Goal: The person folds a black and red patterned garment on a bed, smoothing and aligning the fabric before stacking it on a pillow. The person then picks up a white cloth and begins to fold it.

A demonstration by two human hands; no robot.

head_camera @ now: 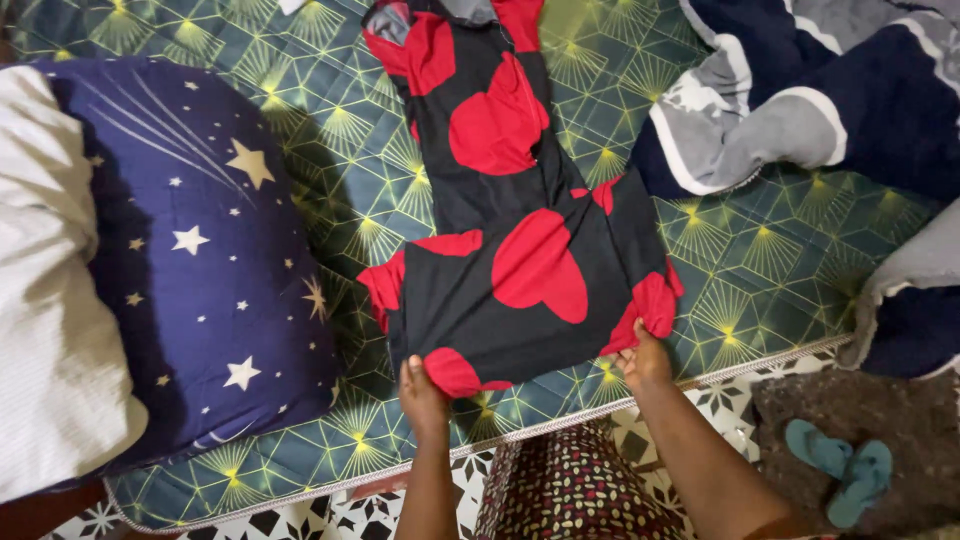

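Note:
A black garment with big red hearts (510, 230) lies flat on the green patterned bedspread (330, 150), its length running away from me. My left hand (422, 392) pinches the near left corner of its hem. The near right corner is held by my right hand (645, 360). Both corners rest close to the mattress edge.
A navy star-print pillow (200, 260) and a white pillow (45, 300) lie at the left. A navy, grey and white blanket (810, 100) is bunched at the right. A pair of teal sandals (840, 465) sits on the floor at lower right.

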